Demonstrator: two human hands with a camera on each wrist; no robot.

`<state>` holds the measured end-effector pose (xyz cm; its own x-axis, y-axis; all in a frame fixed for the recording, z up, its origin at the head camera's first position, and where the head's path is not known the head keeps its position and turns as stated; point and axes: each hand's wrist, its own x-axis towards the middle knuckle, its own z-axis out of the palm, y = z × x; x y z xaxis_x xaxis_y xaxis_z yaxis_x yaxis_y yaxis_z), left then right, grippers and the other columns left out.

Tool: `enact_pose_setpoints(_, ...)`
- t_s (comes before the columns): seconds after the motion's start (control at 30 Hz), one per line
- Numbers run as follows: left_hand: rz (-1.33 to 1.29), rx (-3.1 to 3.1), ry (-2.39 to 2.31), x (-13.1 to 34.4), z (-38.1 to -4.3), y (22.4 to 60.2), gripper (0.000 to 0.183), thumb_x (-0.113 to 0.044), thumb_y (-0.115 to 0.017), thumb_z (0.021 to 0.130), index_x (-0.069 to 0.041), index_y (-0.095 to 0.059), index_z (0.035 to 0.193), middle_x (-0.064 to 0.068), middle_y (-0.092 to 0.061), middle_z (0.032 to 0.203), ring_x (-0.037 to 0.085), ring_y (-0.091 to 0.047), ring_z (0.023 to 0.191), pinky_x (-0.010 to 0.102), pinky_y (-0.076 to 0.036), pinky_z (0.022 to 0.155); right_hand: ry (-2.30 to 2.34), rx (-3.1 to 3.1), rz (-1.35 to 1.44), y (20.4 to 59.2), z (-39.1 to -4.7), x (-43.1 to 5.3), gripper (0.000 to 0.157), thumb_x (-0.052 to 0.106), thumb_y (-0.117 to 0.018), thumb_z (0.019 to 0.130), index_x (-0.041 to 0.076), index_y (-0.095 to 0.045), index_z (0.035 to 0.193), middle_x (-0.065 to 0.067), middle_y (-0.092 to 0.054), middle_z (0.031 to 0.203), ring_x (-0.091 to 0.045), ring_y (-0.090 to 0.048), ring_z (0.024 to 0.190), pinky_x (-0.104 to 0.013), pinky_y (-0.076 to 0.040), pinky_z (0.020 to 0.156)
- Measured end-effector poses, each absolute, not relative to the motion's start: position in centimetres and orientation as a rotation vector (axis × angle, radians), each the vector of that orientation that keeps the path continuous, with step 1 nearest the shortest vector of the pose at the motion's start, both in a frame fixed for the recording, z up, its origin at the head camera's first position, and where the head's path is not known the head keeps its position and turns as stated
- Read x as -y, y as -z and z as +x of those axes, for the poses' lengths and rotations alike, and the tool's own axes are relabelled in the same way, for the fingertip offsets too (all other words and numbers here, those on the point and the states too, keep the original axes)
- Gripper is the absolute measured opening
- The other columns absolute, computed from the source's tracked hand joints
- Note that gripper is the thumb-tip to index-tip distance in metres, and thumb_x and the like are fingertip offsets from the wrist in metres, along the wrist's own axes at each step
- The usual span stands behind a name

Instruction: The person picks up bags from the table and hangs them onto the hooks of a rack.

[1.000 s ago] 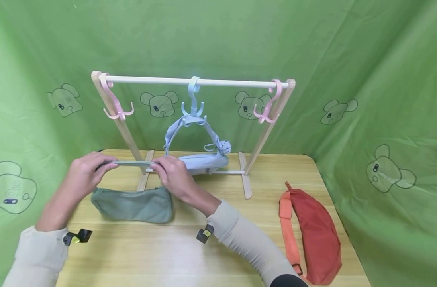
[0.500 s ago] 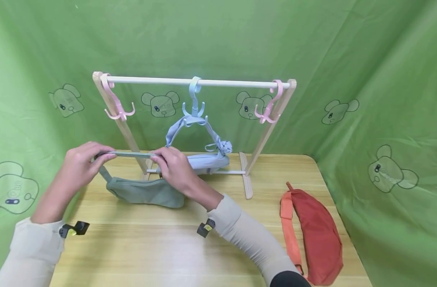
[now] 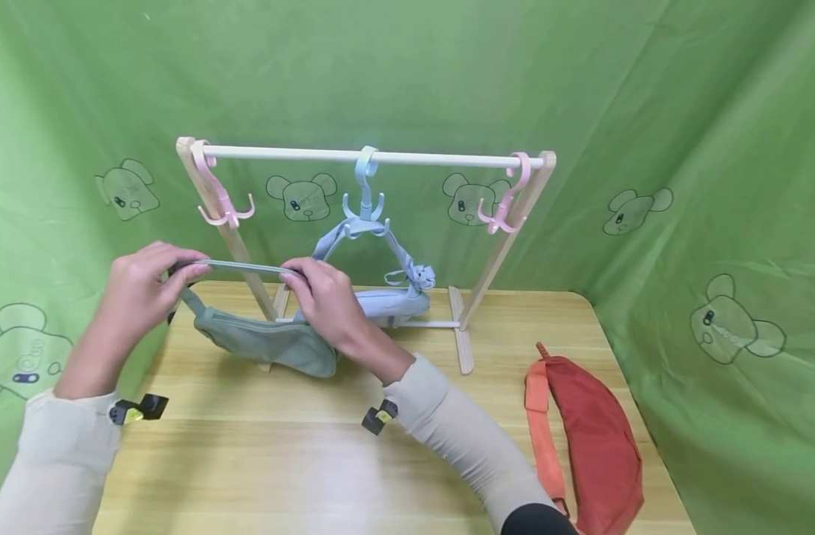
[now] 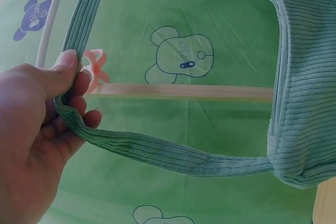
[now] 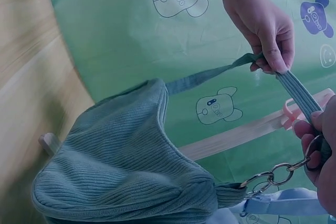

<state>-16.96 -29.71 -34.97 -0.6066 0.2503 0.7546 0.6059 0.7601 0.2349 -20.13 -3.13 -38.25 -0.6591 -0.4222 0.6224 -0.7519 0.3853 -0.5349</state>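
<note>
A green corduroy shoulder bag [image 3: 267,342] hangs tilted by its strap [image 4: 157,153] in front of the rack's left side. My left hand [image 3: 143,286] pinches the strap between thumb and fingers at its left bend. At the other end my right hand [image 3: 327,301] grips the strap, keeping the stretch between the hands taut. In the right wrist view, metal chain rings [image 5: 281,171] join the strap to the bag near the right hand. Beyond the bag is a pink hook [image 3: 226,208] at the left of the rack, with nothing on it.
A white bar [image 3: 280,154] spans the wooden rack. On its middle blue hook [image 3: 365,186] hangs a light blue bag [image 3: 394,301], partly behind the right hand. Another pink hook [image 3: 504,200] hangs at right. A red bag [image 3: 601,438] lies on the table's right.
Both hands have risen with the strap, and the green bag has come up from low near the table and shifted slightly right and away. The blue and red bags have stayed put.
</note>
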Motion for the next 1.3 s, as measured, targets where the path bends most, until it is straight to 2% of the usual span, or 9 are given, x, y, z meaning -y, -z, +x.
enact_pose_setpoints(0.1, -0.623, 2.214, 0.620, 29.7, -17.1, 34.7, 0.023, 0.009, -0.085, 0.072, 0.005, -0.078, 0.094, 0.020, -0.077, 0.084, -0.002, -0.055, 0.079, -0.001, -0.044, 0.066, -1.176, 2.257, 1.014, 37.9, -20.2, 3.3, 0.018, 0.014, -0.060, 0.105, 0.003, -0.070, 0.114, -0.006, -0.075, 0.096, -0.012, -0.064, 0.081, -0.007, -0.051, 0.072)
enact_pose_setpoints(0.17, -0.612, 2.210, 0.618, 29.7, -17.2, 34.5, 0.022, 0.009, -0.084, 0.074, 0.005, -0.077, 0.094, 0.020, -0.077, 0.084, -0.004, -0.054, 0.080, 0.000, -0.043, 0.067, -1.168, 2.246, 1.017, 37.7, -20.3, 3.4, 0.017, 0.014, -0.060, 0.105, 0.003, -0.070, 0.114, -0.006, -0.074, 0.095, -0.012, -0.063, 0.081, -0.008, -0.051, 0.072)
enact_pose_setpoints(0.3, -0.592, 2.198, 0.628, 29.6, -17.5, 34.1, 0.021, 0.009, -0.084, 0.076, 0.004, -0.077, 0.095, 0.020, -0.077, 0.085, -0.003, -0.054, 0.081, 0.000, -0.040, 0.068, -1.140, 2.221, 1.012, 37.1, -20.6, 3.5, 0.017, 0.013, -0.059, 0.105, 0.002, -0.070, 0.113, -0.007, -0.075, 0.097, -0.015, -0.065, 0.086, -0.012, -0.054, 0.080)
enact_pose_setpoints(0.53, -0.574, 2.190, 0.655, 29.6, -17.9, 33.5, 0.020, 0.009, -0.083, 0.076, 0.006, -0.077, 0.095, 0.023, -0.076, 0.085, -0.023, -0.041, 0.085, 0.001, -0.036, 0.065, -1.107, 2.188, 0.987, 36.3, -21.0, 3.6, 0.018, 0.013, -0.061, 0.104, 0.001, -0.071, 0.112, -0.010, -0.074, 0.104, -0.019, -0.068, 0.097, -0.016, -0.056, 0.093)
enact_pose_setpoints(0.83, -0.528, 2.191, 0.710, 29.6, -18.1, 33.0, 0.018, 0.009, -0.082, 0.079, 0.006, -0.077, 0.096, 0.024, -0.076, 0.085, -0.023, -0.041, 0.081, 0.000, -0.033, 0.066, -1.104, 2.170, 0.972, 35.6, -21.2, 3.7, 0.018, 0.012, -0.067, 0.100, 0.002, -0.076, 0.112, -0.010, -0.078, 0.104, -0.019, -0.071, 0.094, -0.015, -0.056, 0.090)
enact_pose_setpoints(1.1, -0.511, 2.193, 0.757, 29.8, -18.6, 32.8, 0.019, 0.011, -0.079, 0.082, 0.007, -0.076, 0.101, 0.024, -0.076, 0.090, -0.020, -0.042, 0.079, 0.000, -0.034, 0.068, -1.092, 2.141, 0.973, 35.3, -21.9, 3.9, 0.017, 0.010, -0.068, 0.098, 0.002, -0.078, 0.110, -0.010, -0.080, 0.099, -0.018, -0.071, 0.086, -0.011, -0.054, 0.080)
enact_pose_setpoints(1.3, -0.486, 2.174, 0.777, 29.7, -19.0, 32.3, 0.019, 0.010, -0.078, 0.084, 0.008, -0.076, 0.103, 0.025, -0.074, 0.088, -0.020, -0.042, 0.078, 0.000, -0.034, 0.068, -1.093, 2.133, 0.966, 34.8, -22.1, 4.0, 0.018, 0.010, -0.067, 0.100, 0.001, -0.077, 0.111, -0.011, -0.079, 0.102, -0.019, -0.073, 0.091, -0.013, -0.056, 0.086)
